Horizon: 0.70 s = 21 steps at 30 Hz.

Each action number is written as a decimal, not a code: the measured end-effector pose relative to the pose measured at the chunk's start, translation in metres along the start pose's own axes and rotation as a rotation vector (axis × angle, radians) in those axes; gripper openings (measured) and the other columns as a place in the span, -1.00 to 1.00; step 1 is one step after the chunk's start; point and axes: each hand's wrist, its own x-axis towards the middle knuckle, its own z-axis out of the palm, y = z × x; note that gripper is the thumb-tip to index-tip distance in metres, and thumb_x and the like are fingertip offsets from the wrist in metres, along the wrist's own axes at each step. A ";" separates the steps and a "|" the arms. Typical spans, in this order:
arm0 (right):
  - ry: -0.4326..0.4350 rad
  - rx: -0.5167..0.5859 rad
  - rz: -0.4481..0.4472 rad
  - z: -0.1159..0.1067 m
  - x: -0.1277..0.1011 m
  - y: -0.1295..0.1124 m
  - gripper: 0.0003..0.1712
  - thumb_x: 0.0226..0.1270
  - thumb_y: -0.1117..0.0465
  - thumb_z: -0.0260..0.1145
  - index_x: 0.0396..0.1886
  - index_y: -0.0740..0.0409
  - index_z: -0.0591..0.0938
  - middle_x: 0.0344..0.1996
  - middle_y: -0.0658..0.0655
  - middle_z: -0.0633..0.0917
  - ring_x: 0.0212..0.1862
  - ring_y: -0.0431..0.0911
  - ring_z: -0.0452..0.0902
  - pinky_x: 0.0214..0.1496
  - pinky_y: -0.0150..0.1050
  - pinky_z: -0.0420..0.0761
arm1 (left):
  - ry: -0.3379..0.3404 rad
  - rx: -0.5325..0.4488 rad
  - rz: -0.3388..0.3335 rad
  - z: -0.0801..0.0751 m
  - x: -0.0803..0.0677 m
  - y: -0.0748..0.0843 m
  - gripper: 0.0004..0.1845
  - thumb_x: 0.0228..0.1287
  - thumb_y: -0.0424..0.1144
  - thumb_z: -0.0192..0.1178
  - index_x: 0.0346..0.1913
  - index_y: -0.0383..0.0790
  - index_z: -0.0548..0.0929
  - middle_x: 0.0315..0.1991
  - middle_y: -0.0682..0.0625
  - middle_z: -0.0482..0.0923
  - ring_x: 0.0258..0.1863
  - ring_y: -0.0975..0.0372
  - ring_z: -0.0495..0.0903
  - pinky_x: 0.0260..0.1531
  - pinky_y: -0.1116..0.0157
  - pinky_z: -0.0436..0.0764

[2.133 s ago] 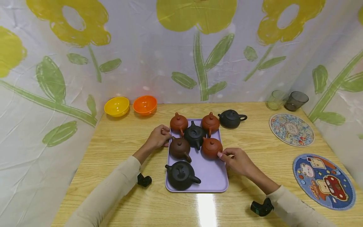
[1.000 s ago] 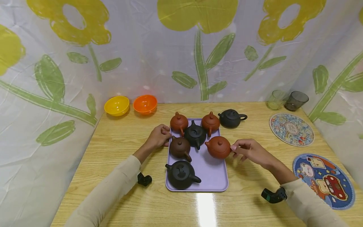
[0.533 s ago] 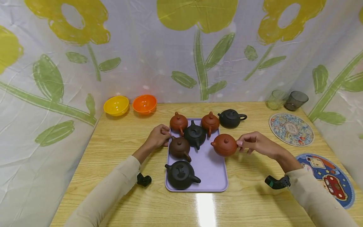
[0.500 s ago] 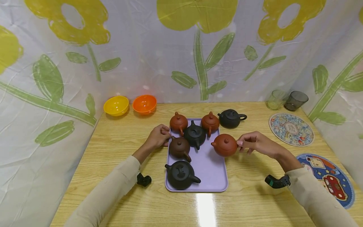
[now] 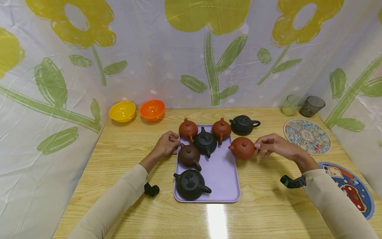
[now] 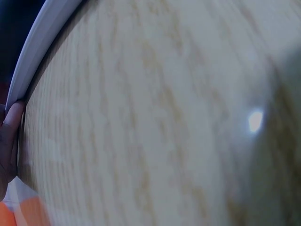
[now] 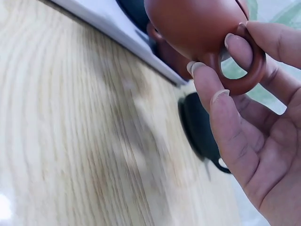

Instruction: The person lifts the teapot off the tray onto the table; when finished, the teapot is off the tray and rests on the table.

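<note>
My right hand (image 5: 276, 146) pinches the ring handle of a red-brown teapot (image 5: 243, 148), held above the right edge of the lilac tray (image 5: 219, 186). In the right wrist view a finger passes through the handle (image 7: 247, 84) and the thumb presses on top of it. At the tray's left side my left hand (image 5: 167, 143) grips the rim (image 6: 35, 42), its other fingers partly hidden in the left wrist view. On the tray stand two red-brown teapots (image 5: 188, 129) at the back, a black teapot (image 5: 205, 142) between them, a dark brown teapot (image 5: 189, 155) and a larger black teapot (image 5: 191, 184) in front.
Another black teapot (image 5: 243, 125) stands on the table just right of the tray's back corner. Yellow (image 5: 122, 112) and orange (image 5: 152, 110) bowls sit at the back left. Two glasses (image 5: 311, 106) and two round mats (image 5: 307, 135) lie along the right side.
My right hand has lifted the red-brown teapot off the tray's right side and carried it right and toward the back. My left hand has stayed on the tray rim.
</note>
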 end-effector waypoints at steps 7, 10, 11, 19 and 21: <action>0.024 0.013 0.032 -0.012 0.005 0.011 -0.68 0.55 0.12 0.15 -0.06 0.27 0.68 -0.12 0.37 0.67 -0.06 0.16 0.62 -0.07 0.03 0.72 | 0.008 0.002 -0.003 0.000 0.001 -0.001 -0.70 0.34 -0.42 0.21 0.09 -0.36 0.48 -0.25 -0.11 0.54 -0.46 0.24 0.55 -0.54 0.31 0.75; 0.042 0.025 0.062 -0.016 0.008 0.016 -0.68 0.54 0.10 0.17 -0.08 0.27 0.68 -0.13 0.32 0.68 -0.06 0.14 0.64 -0.03 0.03 0.72 | 0.008 -0.003 -0.004 0.000 0.001 0.000 -0.70 0.33 -0.42 0.21 0.09 -0.36 0.49 -0.25 -0.11 0.55 -0.45 0.24 0.55 -0.53 0.30 0.75; 0.046 0.028 0.070 -0.017 0.009 0.018 -0.68 0.54 0.10 0.17 -0.09 0.27 0.68 -0.14 0.29 0.68 -0.06 0.13 0.64 -0.02 0.03 0.71 | 0.007 -0.005 -0.002 0.000 0.001 0.000 -0.70 0.33 -0.43 0.21 0.08 -0.36 0.48 -0.25 -0.11 0.55 -0.45 0.24 0.55 -0.53 0.30 0.75; 0.055 0.076 0.120 -0.023 0.015 0.027 -0.64 0.55 0.10 0.16 -0.08 0.35 0.63 -0.20 0.14 0.67 -0.10 0.02 0.65 0.00 -0.05 0.71 | 0.005 0.008 0.003 0.000 -0.001 0.001 -0.71 0.34 -0.43 0.20 0.08 -0.37 0.49 -0.25 -0.11 0.56 -0.44 0.23 0.56 -0.53 0.28 0.76; 0.059 0.081 0.128 -0.024 0.017 0.029 -0.63 0.55 0.09 0.16 -0.07 0.37 0.62 -0.18 0.12 0.68 -0.10 0.00 0.66 0.00 -0.06 0.71 | 0.004 0.013 0.002 0.000 0.000 0.001 -0.71 0.35 -0.43 0.20 0.08 -0.36 0.48 -0.23 -0.12 0.57 -0.43 0.23 0.57 -0.52 0.27 0.76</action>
